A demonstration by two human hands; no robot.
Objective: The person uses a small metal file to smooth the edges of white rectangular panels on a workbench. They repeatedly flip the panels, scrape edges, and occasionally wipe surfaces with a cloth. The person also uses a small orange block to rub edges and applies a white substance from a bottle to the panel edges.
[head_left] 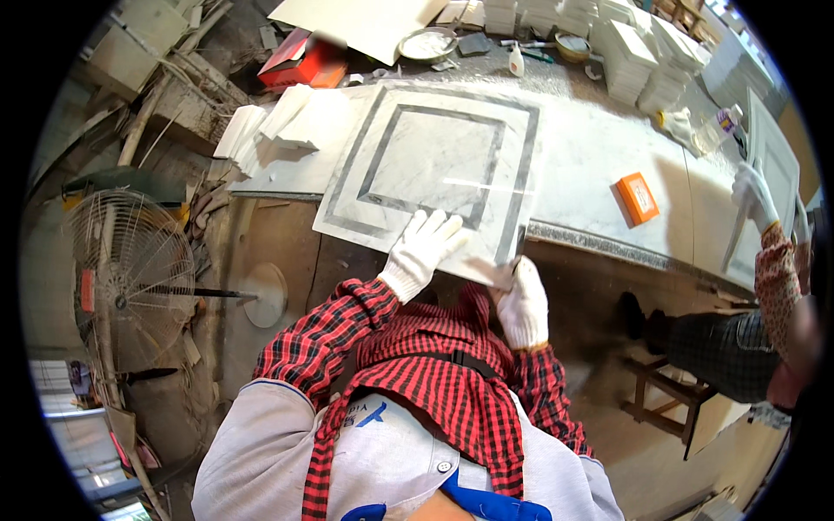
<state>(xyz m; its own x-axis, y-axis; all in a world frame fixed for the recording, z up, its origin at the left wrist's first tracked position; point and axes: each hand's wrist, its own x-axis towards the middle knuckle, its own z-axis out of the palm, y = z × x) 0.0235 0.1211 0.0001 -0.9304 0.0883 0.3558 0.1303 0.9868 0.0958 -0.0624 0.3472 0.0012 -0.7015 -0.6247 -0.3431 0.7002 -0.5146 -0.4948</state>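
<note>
A white marble-look panel (pixel 434 161) with grey inlaid square borders lies on the worktable, its near edge jutting out toward me. My left hand (pixel 421 252), in a white glove, rests flat on the panel's near edge with fingers spread. Close to the near right corner is my right hand (pixel 524 304), also gloved. Its fingers are closed around a small, blurred, flat piece at the panel's edge; I cannot make out what kind of thing it is.
An orange box (pixel 638 198) lies on the worktable (pixel 582 178) to the right. White strips (pixel 274 122) are stacked left; white tile stacks (pixel 627 61), a bowl of white powder (pixel 427 43) and a small bottle (pixel 516 61) stand behind. A co-worker's gloved hand (pixel 754 191) holds another panel. A fan (pixel 130 278) stands left.
</note>
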